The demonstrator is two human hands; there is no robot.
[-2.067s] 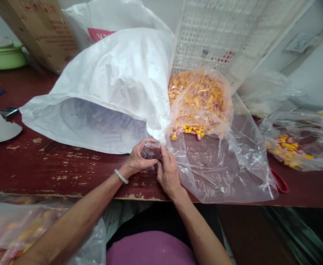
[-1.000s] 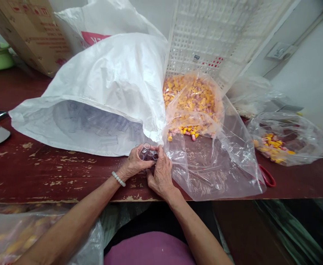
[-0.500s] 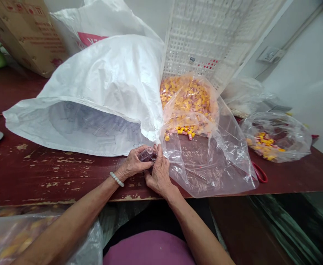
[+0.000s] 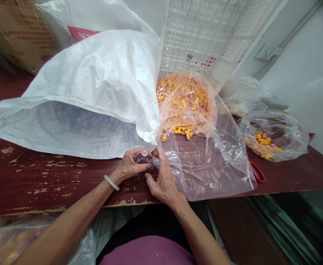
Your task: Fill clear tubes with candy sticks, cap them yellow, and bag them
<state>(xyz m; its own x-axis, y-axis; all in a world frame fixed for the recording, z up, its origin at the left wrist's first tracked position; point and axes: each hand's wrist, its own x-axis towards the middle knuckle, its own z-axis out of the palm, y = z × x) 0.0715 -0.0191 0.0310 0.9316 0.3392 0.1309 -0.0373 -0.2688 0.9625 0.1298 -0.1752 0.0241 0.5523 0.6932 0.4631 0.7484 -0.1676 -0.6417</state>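
Observation:
A few small clear plastic tubes [image 4: 142,156] are gripped in my left hand [image 4: 129,163], which wears a pale beaded bracelet. My right hand [image 4: 164,180] is just right of them, thumb and fingers apart, its fingertips close to the tube ends; whether they touch is hard to see. Behind my left hand, a white woven sack [image 4: 100,70] lies on its side with its mouth toward me, and many clear tubes [image 4: 86,123] show inside. Beyond my right hand, a clear plastic bag [image 4: 216,173] holds a heap of yellow-and-pink caps [image 4: 187,92], some near its opening.
A smaller clear bag [image 4: 291,136] with yellow-and-pink pieces sits at the right, near a red loop [image 4: 257,173]. A white perforated crate [image 4: 200,36] stands behind. At the back left is a cardboard box [image 4: 17,36]. The worn red table [image 4: 53,180] ends just before my lap.
My right thumb has come away from the tubes and the right hand has spread. My left hand keeps its hold. The view has shifted slightly, moving the scene leftward.

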